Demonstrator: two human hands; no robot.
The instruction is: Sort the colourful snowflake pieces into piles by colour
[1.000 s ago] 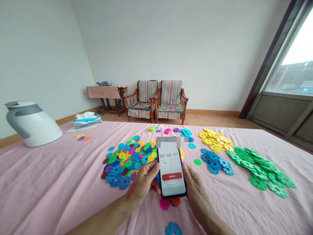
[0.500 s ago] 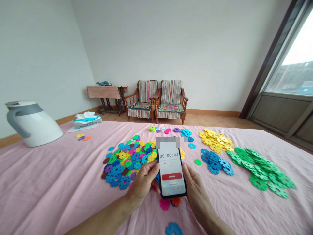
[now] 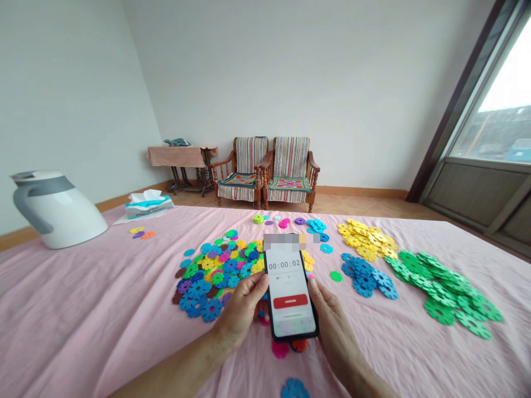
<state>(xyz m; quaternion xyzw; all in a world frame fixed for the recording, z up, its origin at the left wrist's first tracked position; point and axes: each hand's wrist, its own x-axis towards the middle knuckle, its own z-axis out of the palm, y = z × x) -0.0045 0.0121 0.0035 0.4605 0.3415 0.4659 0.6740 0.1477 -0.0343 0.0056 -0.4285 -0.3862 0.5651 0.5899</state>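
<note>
A smartphone (image 3: 290, 287) with a timer reading 00:00:02 and a red button is held upright between both hands. My left hand (image 3: 243, 307) grips its left edge, thumb along the side. On the right edge, my right hand (image 3: 334, 318) is closed round the case, its fingers mostly hidden behind. Beyond and left of the phone lies a mixed pile of coloured snowflake discs (image 3: 224, 271), partly covered by the phone and left hand. Sorted heaps of yellow discs (image 3: 367, 239), blue discs (image 3: 367, 275) and green discs (image 3: 446, 290) lie to the right.
A white jug (image 3: 72, 213) with a grey handle and a tissue box (image 3: 149, 205) stand at the left on the pink cloth (image 3: 136, 287). One blue disc (image 3: 295, 388) lies at the near edge. Two wooden armchairs (image 3: 290, 166) stand beyond the table.
The phone has shifted very slightly left and down in both hands, its tilt a little changed. The discs have not moved, and the timer still reads 00:00:02.
</note>
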